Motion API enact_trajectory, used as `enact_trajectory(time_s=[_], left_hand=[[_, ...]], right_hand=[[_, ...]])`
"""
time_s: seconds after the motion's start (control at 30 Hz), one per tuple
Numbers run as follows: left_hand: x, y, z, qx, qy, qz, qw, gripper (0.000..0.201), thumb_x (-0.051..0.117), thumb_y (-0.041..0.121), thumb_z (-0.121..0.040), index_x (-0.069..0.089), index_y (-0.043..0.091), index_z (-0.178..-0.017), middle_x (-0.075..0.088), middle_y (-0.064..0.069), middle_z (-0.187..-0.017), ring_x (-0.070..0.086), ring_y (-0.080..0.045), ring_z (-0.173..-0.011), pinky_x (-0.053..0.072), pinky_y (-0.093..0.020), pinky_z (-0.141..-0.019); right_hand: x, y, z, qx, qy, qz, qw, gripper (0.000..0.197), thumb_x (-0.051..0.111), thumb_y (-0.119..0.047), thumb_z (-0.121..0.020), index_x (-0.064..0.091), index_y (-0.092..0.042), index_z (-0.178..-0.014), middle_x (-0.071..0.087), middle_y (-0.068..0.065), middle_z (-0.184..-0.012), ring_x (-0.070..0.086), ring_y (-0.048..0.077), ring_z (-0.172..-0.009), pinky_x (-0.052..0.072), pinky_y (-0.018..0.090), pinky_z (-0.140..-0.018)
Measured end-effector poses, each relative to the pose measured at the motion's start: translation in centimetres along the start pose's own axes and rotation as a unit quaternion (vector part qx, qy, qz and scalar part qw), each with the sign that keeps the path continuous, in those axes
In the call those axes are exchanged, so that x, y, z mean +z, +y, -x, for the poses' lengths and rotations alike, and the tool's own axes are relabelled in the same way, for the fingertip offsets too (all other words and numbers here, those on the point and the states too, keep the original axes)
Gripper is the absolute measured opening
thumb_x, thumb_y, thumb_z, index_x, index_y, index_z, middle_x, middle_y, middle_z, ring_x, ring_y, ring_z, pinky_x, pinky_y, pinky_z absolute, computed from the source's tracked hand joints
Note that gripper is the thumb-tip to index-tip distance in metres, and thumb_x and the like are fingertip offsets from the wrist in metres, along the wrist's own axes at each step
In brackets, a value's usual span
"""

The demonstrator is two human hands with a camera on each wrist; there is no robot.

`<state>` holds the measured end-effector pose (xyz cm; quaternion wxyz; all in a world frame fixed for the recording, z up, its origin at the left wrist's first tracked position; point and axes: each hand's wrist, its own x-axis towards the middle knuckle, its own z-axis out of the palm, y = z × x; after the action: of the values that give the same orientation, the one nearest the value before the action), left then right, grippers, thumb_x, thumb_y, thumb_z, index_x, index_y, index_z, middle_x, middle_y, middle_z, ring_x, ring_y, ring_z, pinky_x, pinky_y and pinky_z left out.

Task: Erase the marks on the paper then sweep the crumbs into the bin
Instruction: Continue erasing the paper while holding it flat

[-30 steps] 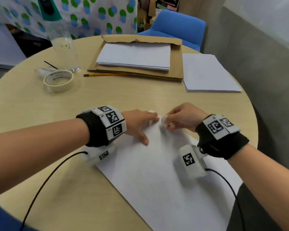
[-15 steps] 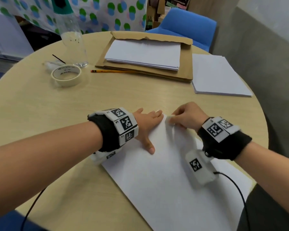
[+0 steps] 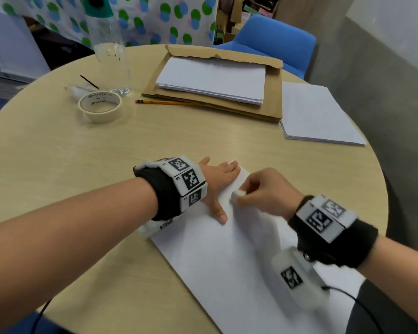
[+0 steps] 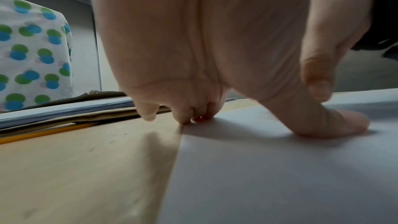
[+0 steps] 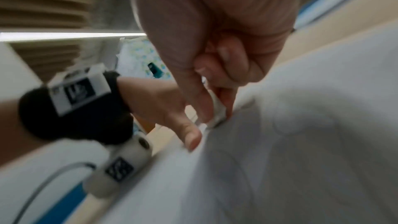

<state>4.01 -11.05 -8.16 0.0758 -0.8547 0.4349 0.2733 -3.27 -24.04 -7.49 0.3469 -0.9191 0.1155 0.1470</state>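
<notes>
A white sheet of paper (image 3: 227, 259) lies slanted on the round wooden table (image 3: 58, 165) in front of me. My left hand (image 3: 219, 182) lies flat on its far left corner, fingers straight, thumb spread onto the sheet (image 4: 258, 168). My right hand (image 3: 263, 191) pinches a small white eraser (image 3: 238, 193) and holds its tip against the paper just right of the left thumb. The wrist view shows the eraser (image 5: 217, 110) between thumb and fingers, touching the sheet (image 5: 301, 142). I see no marks, crumbs or bin in any view.
At the back of the table lie a cardboard folder with a paper stack (image 3: 212, 80), a second paper stack (image 3: 316, 114), a yellow pencil (image 3: 162, 101), a roll of masking tape (image 3: 99, 106) and a clear bottle (image 3: 109, 51). A blue chair (image 3: 275, 42) stands behind.
My right hand has pulled the eraser back towards me and slightly left along the paper's top area. The left hand stays pressed on the corner. The head view has shifted a little.
</notes>
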Motion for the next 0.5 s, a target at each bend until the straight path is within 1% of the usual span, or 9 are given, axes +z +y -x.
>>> enact_trajectory(time_s=[0.07,0.1,0.2,0.27,0.33,0.4,0.43,0.47,0.5], left_hand=[[0.0,0.0,0.0,0.002,-0.004,-0.007,1.0,0.123,0.068,0.058,-0.071,-0.016,0.01,-0.148,-0.019,-0.003,-0.157,-0.012,-0.014,-0.146,-0.01,-0.044,-0.116],[0.0,0.1,0.0,0.003,-0.006,-0.011,1.0,0.124,0.068,0.058,-0.071,-0.016,0.01,-0.148,-0.019,-0.003,-0.157,-0.012,-0.015,-0.146,-0.01,-0.044,-0.115],[-0.1,0.1,0.2,0.001,-0.004,-0.013,1.0,0.124,0.068,0.058,-0.071,-0.017,0.01,-0.148,-0.018,-0.003,-0.157,-0.012,-0.015,-0.146,-0.011,-0.046,-0.115],[-0.1,0.2,0.2,0.0,-0.004,-0.012,1.0,0.124,0.068,0.058,-0.071,-0.018,0.011,-0.147,-0.019,-0.002,-0.157,-0.013,-0.014,-0.146,-0.012,-0.046,-0.114],[0.0,0.1,0.1,-0.002,-0.005,-0.012,1.0,0.125,0.068,0.059,-0.07,-0.019,0.01,-0.147,-0.02,-0.003,-0.157,-0.013,-0.014,-0.146,-0.013,-0.046,-0.114],[0.0,0.1,0.0,-0.003,-0.008,-0.014,1.0,0.127,0.068,0.06,-0.07,-0.02,0.01,-0.147,-0.021,-0.003,-0.157,-0.014,-0.015,-0.146,-0.013,-0.046,-0.114],[0.0,0.1,0.1,-0.002,-0.009,-0.016,1.0,0.127,0.067,0.06,-0.07,-0.02,0.01,-0.147,-0.021,-0.003,-0.157,-0.014,-0.015,-0.146,-0.013,-0.046,-0.114],[0.0,0.1,0.1,-0.001,-0.01,-0.018,1.0,0.126,0.067,0.06,-0.07,-0.02,0.01,-0.147,-0.021,-0.003,-0.157,-0.014,-0.015,-0.146,-0.013,-0.046,-0.114],[0.0,0.1,0.1,0.0,-0.009,-0.018,1.0,0.125,0.067,0.06,-0.071,-0.019,0.01,-0.147,-0.021,-0.003,-0.157,-0.014,-0.015,-0.146,-0.013,-0.047,-0.114]], right_hand=[[-0.2,0.0,0.4,0.012,-0.073,-0.014,0.997,0.011,0.075,-0.019,-0.071,0.066,-0.014,-0.069,0.057,-0.006,-0.058,0.045,0.001,-0.044,0.035,0.015,-0.045],[-0.8,0.0,-0.1,0.022,-0.066,-0.013,0.997,0.011,0.075,-0.02,-0.071,0.066,-0.015,-0.07,0.057,-0.005,-0.059,0.046,0.002,-0.046,0.036,0.016,-0.046],[-2.4,-0.2,-2.4,0.033,0.039,-0.007,0.999,0.011,0.077,-0.02,-0.07,0.068,-0.014,-0.075,0.06,-0.002,-0.068,0.053,0.012,-0.066,0.043,0.023,-0.06],[-1.8,-0.2,-2.2,0.008,0.071,-0.004,0.997,0.01,0.076,-0.018,-0.07,0.066,-0.015,-0.071,0.059,-0.003,-0.066,0.053,0.012,-0.068,0.041,0.019,-0.057],[-0.3,-0.1,-0.3,-0.023,0.023,0.002,0.999,0.012,0.075,-0.018,-0.07,0.064,-0.018,-0.065,0.057,-0.008,-0.058,0.05,0.004,-0.055,0.037,0.012,-0.048],[0.4,0.0,1.3,-0.022,-0.062,-0.001,0.998,0.013,0.075,-0.019,-0.07,0.065,-0.017,-0.063,0.055,-0.012,-0.05,0.048,-0.002,-0.043,0.033,0.008,-0.042],[0.2,-0.1,1.2,-0.012,-0.086,0.001,0.996,0.011,0.076,-0.019,-0.07,0.067,-0.016,-0.064,0.054,-0.012,-0.047,0.046,-0.003,-0.039,0.033,0.008,-0.04],[-0.3,-0.2,0.7,-0.003,-0.08,0.005,0.997,0.01,0.076,-0.02,-0.07,0.068,-0.015,-0.066,0.054,-0.012,-0.047,0.045,-0.002,-0.039,0.033,0.01,-0.04],[-1.0,-0.3,-0.2,0.004,-0.049,0.006,0.999,0.009,0.077,-0.02,-0.069,0.069,-0.014,-0.068,0.055,-0.01,-0.05,0.046,-0.001,-0.042,0.035,0.012,-0.042]])
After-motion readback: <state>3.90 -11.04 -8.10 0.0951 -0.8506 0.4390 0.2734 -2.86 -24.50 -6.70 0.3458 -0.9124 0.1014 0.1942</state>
